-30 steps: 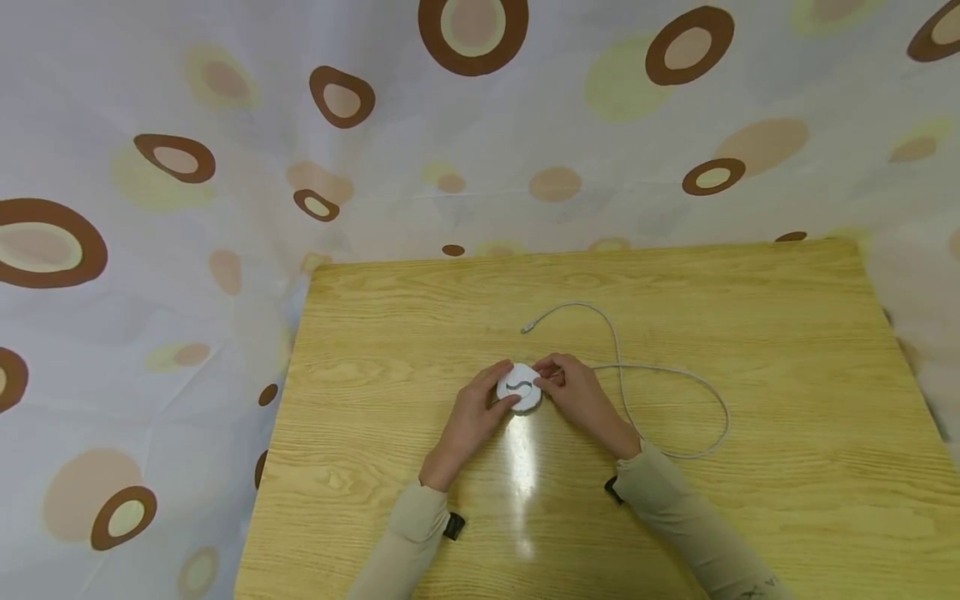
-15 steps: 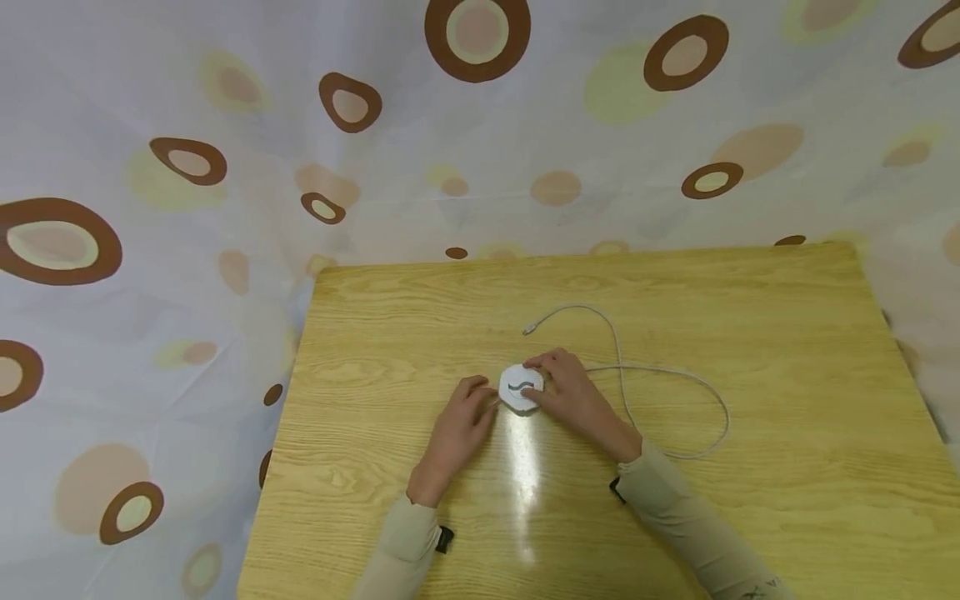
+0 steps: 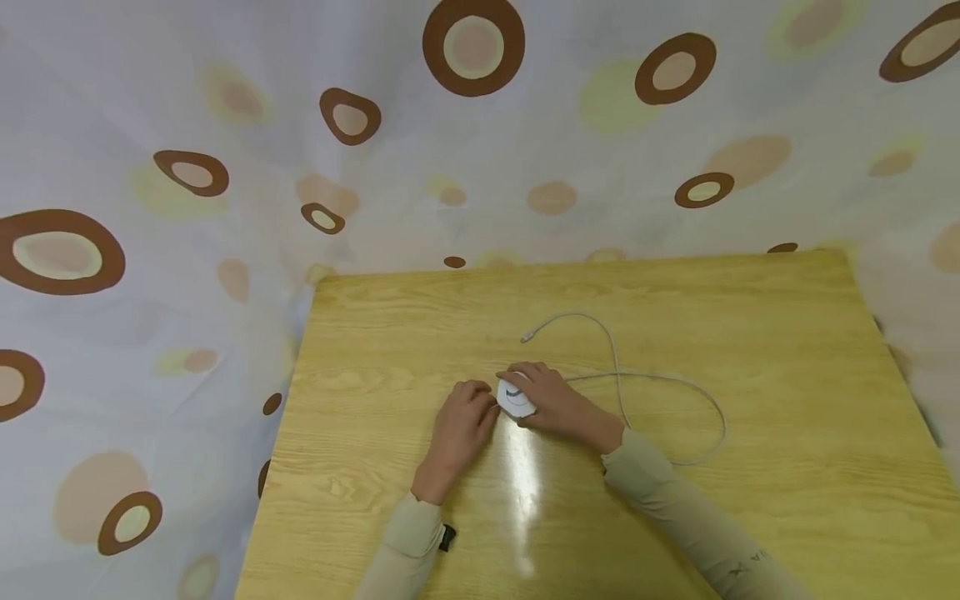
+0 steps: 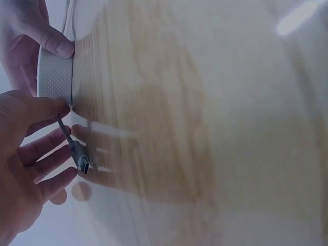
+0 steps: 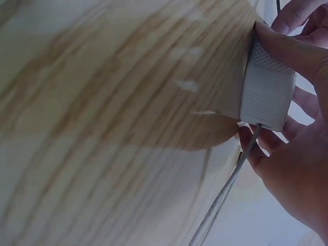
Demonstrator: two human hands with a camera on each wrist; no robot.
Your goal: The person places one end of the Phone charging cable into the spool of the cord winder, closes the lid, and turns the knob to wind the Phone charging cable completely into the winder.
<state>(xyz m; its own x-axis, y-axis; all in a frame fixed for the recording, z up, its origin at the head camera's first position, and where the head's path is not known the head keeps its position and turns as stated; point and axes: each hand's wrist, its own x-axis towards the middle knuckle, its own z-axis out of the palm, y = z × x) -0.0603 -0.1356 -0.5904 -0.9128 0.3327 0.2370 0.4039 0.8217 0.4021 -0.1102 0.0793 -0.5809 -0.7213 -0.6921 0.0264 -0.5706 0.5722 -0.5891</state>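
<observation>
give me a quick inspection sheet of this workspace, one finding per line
Surface: yellow-brown wood-grain table, with a streak of glare
Job's things: white many-sided device with textured sides; small grey metal-tipped plug on a thin grey cord
Clutter: nothing seen
Hands: right hand grips the white device; left hand pinches the thin grey cord beside it
Cables: long pale-grey cable runs from the device's side, loops and crosses itself; its far end is unconnected
Surroundings: white sheet printed with brown, peach and yellow rounded shapes, behind and beside the table
</observation>
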